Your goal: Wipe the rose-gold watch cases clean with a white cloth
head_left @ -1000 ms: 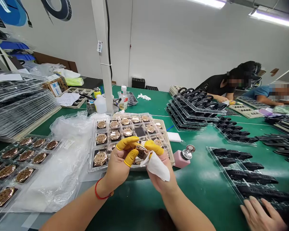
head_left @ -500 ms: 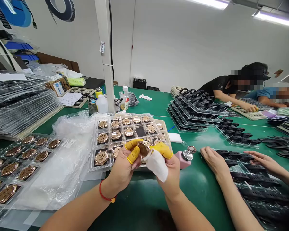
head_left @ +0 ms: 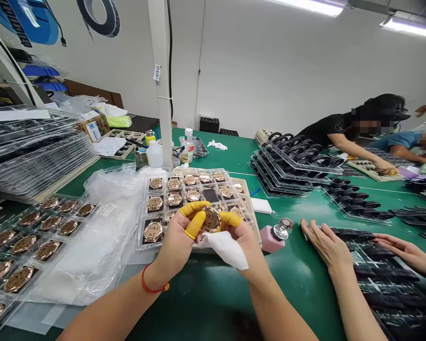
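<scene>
Being gripped by both hands, a round rose-gold watch case [head_left: 212, 219] is being held above a clear plastic tray [head_left: 140, 227] on the green worktop [head_left: 213, 303]. Its edge is being pinched between the fingers [head_left: 195, 222] of the left hand [head_left: 173, 248] and the fingers [head_left: 230, 218] of the right hand [head_left: 248, 251], so both sets are closed on the case, and yellow finger cots are being worn on them. A white wipe [head_left: 227, 249] is being held below the case by the right hand. More watch cases are being kept in the tray's compartments. A pink bottle [head_left: 270, 241] is being kept just beside the tray, while black watch straps [head_left: 376, 270] are being touched by another person's hands [head_left: 326, 246].
</scene>
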`<act>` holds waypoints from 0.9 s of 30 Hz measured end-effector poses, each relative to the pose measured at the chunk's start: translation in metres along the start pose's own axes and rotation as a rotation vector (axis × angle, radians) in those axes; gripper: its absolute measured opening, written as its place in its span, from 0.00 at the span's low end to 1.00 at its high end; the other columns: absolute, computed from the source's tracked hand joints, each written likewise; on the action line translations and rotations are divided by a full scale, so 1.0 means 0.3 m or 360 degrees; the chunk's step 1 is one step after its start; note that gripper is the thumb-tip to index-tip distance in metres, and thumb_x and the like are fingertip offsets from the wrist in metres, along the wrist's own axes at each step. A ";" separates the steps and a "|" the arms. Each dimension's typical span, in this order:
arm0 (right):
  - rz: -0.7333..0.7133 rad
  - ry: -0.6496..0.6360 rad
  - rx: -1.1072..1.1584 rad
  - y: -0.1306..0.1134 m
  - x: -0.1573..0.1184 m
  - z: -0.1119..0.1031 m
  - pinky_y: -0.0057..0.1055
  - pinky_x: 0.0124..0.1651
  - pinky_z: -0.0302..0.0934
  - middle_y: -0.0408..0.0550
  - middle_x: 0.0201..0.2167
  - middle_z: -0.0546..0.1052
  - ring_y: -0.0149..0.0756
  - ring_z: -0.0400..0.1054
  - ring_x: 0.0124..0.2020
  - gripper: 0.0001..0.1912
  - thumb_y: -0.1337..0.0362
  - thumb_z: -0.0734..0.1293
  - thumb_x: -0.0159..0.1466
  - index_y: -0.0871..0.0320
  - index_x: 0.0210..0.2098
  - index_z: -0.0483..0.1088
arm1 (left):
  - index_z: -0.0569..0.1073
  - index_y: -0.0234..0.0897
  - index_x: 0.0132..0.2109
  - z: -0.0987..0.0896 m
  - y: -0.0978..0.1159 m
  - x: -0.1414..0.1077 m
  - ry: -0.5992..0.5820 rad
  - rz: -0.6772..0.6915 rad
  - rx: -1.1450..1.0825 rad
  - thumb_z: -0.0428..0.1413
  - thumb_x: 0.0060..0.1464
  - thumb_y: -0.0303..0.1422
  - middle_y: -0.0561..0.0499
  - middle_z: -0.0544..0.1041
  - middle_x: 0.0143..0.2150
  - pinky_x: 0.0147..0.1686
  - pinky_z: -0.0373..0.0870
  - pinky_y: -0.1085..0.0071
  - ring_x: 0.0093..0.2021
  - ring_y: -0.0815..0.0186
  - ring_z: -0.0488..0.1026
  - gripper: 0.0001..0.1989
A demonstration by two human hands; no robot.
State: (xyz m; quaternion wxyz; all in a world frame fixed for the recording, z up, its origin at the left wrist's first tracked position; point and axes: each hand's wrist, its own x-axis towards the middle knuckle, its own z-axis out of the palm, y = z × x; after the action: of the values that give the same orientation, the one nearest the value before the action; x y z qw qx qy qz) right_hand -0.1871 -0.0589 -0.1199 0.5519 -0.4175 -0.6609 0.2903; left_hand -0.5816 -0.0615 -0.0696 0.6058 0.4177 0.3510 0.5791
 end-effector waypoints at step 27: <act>0.0324 -0.0072 0.0259 -0.332 -0.020 0.409 0.43 0.35 0.72 0.40 0.36 0.81 0.51 0.74 0.45 0.28 0.57 0.75 0.49 0.38 0.50 0.72 | 0.72 0.43 0.54 -0.065 0.076 0.011 -0.0778 0.0515 0.1532 0.57 0.57 0.33 0.49 0.80 0.40 0.36 0.70 0.72 0.35 0.61 0.75 0.17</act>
State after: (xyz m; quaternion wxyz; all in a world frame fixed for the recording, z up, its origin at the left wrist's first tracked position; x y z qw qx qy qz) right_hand -0.3291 -0.1028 -0.0658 0.5366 -0.4295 -0.6017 0.4068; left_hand -0.6084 -0.0567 -0.0567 0.3140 0.8175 0.3566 0.3255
